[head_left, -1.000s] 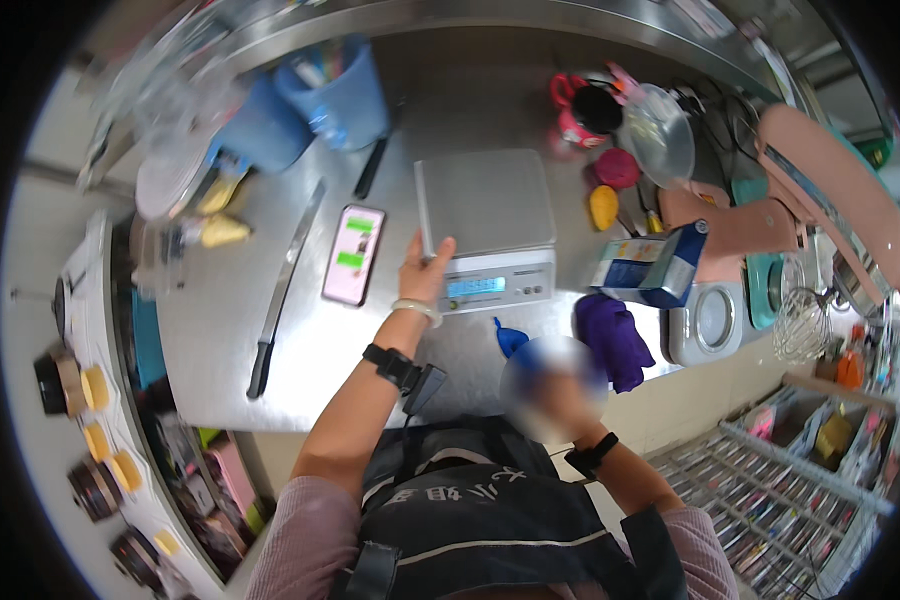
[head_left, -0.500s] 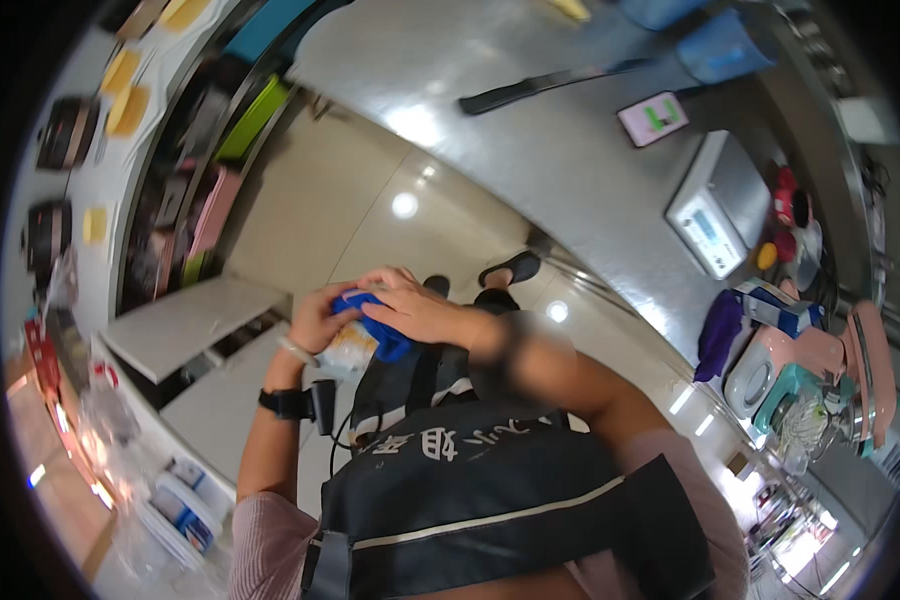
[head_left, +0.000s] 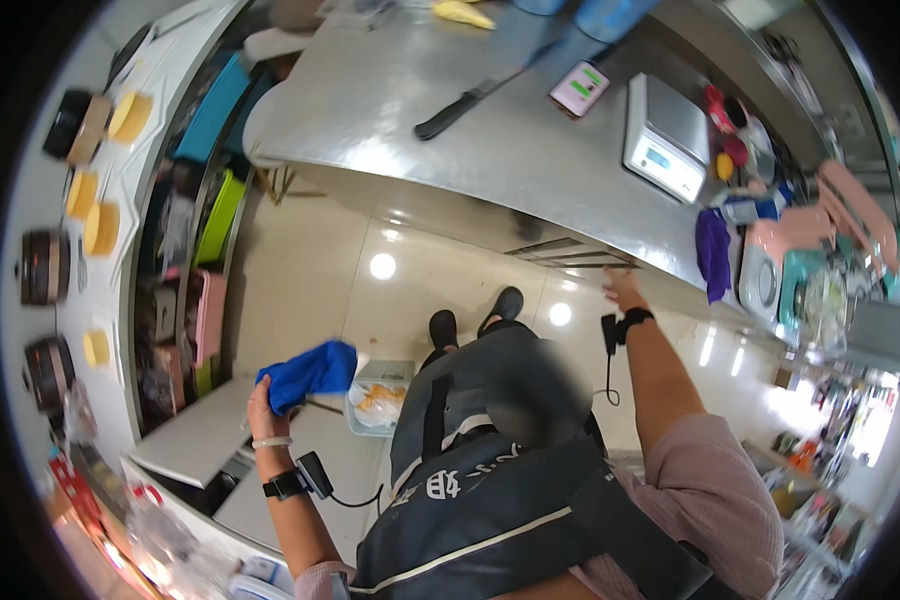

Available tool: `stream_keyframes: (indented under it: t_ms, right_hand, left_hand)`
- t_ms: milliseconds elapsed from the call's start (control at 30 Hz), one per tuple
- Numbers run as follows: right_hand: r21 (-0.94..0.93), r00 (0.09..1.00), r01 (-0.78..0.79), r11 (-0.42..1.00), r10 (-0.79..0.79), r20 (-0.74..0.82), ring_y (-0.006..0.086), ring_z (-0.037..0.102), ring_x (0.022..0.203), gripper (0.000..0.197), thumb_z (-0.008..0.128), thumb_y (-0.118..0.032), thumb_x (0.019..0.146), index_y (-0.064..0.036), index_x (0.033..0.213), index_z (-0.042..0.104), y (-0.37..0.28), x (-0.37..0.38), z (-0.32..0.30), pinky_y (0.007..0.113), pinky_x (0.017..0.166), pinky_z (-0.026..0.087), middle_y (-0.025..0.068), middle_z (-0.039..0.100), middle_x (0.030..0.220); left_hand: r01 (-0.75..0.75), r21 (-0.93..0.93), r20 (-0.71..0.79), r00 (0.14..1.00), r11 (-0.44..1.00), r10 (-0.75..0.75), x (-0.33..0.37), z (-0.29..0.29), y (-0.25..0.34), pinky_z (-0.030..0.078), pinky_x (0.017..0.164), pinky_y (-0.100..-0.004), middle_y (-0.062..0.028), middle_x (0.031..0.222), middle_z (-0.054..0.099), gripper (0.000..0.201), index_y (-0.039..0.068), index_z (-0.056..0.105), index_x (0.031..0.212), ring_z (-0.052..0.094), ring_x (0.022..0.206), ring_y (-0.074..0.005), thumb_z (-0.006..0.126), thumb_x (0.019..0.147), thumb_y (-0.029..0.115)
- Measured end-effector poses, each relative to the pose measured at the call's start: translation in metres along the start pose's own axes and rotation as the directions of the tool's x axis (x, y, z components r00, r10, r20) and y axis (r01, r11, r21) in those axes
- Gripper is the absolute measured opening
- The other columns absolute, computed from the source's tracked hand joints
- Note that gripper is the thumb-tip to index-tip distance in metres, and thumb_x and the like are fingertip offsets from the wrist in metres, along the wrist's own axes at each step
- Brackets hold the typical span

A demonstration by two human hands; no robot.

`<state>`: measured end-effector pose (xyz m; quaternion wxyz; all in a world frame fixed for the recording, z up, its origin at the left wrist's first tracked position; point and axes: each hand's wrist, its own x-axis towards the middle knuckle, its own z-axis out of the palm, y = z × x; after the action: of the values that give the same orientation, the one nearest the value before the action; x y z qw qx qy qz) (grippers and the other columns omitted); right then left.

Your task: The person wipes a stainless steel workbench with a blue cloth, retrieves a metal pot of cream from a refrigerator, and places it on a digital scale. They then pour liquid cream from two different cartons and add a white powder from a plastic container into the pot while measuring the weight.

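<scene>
My left hand (head_left: 266, 402) grips a crumpled blue cloth (head_left: 308, 373) and holds it out to my left, above a grey low surface (head_left: 195, 437) and beside a small white bin (head_left: 378, 396) with orange scraps in it. My right hand (head_left: 622, 291) hangs free at my right side with its fingers apart, just below the edge of the steel worktable (head_left: 470, 140). It holds nothing. I wear a dark apron and black shoes, and both wrists carry bands.
On the steel worktable lie a long black knife (head_left: 467, 102), a phone (head_left: 579, 88) and a digital scale (head_left: 665, 140). A purple cloth (head_left: 712, 255) hangs at its edge near pink and teal containers. Shelves with yellow cups and dark pots (head_left: 45, 267) line the left.
I have turned further from the worktable. Both hands were together on the blue cloth; now the left alone holds it out to the side and the right has dropped away.
</scene>
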<state>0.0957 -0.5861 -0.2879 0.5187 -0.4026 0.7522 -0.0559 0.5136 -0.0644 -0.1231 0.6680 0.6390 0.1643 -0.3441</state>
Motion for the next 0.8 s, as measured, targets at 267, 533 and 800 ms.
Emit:
stream_keyframes:
  t_ms: [267, 533, 800]
  right_hand:
    - [-0.125, 0.781, 0.576, 0.808, -0.589, -0.207, 0.0296, 0.056, 0.096, 0.055, 0.069, -0.037, 0.067, -0.0036, 0.109, 0.053, 0.015, 0.019, 0.008, 0.036, 0.084, 0.043, 0.0160, 0.060, 0.103]
    - [-0.206, 0.872, 0.438, 0.875, -0.469, -0.139, 0.0320, 0.057, 0.084, 0.053, 0.056, -0.056, 0.075, -0.0055, 0.089, 0.049, 0.089, -0.099, -0.024, 0.042, 0.070, 0.045, 0.0148, 0.058, 0.087]
    - [-0.262, 0.919, 0.133, 0.956, -0.218, -0.328, 0.0355, 0.054, 0.071, 0.049, 0.064, -0.046, 0.073, 0.0007, 0.083, 0.050, 0.300, -0.200, -0.122, 0.041, 0.065, 0.044, 0.0161, 0.052, 0.075]
  left_hand:
    - [-0.294, -0.063, 0.380, 0.876, 0.954, 0.295, 0.090, 0.218, 0.140, 0.038, 0.091, -0.0381, -0.0106, 0.116, 0.054, 0.051, 0.001, 0.046, 0.120, 0.052, 0.105, -0.0230, 0.050, 0.086, 0.039]
    - [-0.597, 0.497, 0.622, 0.751, 0.630, 0.221, 0.050, 0.401, 0.019, 0.027, 0.100, -0.0361, -0.0131, 0.129, 0.044, 0.053, 0.002, 0.041, 0.125, 0.038, 0.121, -0.0218, 0.044, 0.089, 0.040]
    - [-0.763, 0.591, 0.692, 0.313, 0.262, -0.650, -0.092, 0.537, -0.257, 0.047, 0.072, -0.0245, -0.0141, 0.089, 0.064, 0.029, -0.003, 0.065, 0.082, 0.060, 0.079, -0.0161, 0.047, 0.091, 0.018]
